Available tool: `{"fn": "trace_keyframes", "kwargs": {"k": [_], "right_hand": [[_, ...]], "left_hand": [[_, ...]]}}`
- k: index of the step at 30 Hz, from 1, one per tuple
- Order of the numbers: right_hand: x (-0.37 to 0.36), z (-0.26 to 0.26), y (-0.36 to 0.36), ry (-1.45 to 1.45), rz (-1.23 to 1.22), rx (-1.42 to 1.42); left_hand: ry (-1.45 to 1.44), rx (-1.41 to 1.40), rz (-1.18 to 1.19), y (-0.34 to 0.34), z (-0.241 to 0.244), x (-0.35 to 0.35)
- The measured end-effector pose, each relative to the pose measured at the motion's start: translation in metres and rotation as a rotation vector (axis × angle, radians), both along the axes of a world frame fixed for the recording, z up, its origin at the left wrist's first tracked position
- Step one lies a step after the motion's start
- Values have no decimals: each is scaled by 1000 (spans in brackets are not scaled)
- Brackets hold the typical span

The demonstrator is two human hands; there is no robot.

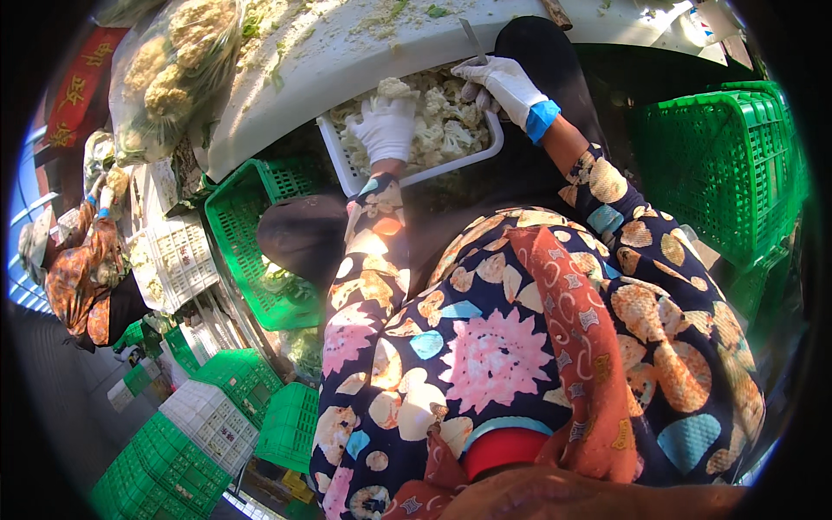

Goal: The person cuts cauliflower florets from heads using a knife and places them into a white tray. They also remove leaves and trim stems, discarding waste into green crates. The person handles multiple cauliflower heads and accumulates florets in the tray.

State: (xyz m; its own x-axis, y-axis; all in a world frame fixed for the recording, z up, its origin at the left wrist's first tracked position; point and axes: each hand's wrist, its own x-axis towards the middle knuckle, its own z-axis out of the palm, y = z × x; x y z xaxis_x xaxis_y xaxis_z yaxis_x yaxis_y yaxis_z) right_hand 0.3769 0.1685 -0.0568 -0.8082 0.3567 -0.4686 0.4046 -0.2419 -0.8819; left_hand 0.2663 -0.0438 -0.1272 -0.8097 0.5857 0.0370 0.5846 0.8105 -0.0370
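My left hand [388, 127], in a white glove, is over the near left part of a white plastic crate [448, 170] full of cauliflower florets [448, 123]. A larger cauliflower floret [394, 88] rises at its fingers, which seem closed around it; the fingertips are hidden. In my right hand [504, 84], also gloved in white with a blue cuff, is a knife whose blade [472, 39] points up and away. That hand is at the crate's far right corner, its lower fingers close to the florets. The crate sits between my knees.
A pale work surface [286, 110] strewn with crumbs and leaf scraps curves ahead. A clear bag of cauliflower [172, 78] stands at its left. Green crates flank me, left [260, 260] and right [708, 162]. Farther left, another person [91, 273] handles cauliflower near a white crate [175, 263] and stacked crates [208, 416].
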Motion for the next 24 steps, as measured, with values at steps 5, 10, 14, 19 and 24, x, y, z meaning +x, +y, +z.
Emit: {"fn": "trace_keyframes", "kwargs": {"k": [5,10,14,19,24], "right_hand": [[2,-12,8,-5,7,-135],[4,19,15,-13,-71,-340],[11,56,16,-33,0,-259],[30,99,73,27,-123,-466],[-12,125,199,253,-652,107]], "left_hand": [[17,196,104,-45,-24,-23],[-44,13,45,7,-10,21],[-165,-92,-87,46,21,13],[-168,-61,-166,46,25,0],[-170,109,-287,0,59,8]]}}
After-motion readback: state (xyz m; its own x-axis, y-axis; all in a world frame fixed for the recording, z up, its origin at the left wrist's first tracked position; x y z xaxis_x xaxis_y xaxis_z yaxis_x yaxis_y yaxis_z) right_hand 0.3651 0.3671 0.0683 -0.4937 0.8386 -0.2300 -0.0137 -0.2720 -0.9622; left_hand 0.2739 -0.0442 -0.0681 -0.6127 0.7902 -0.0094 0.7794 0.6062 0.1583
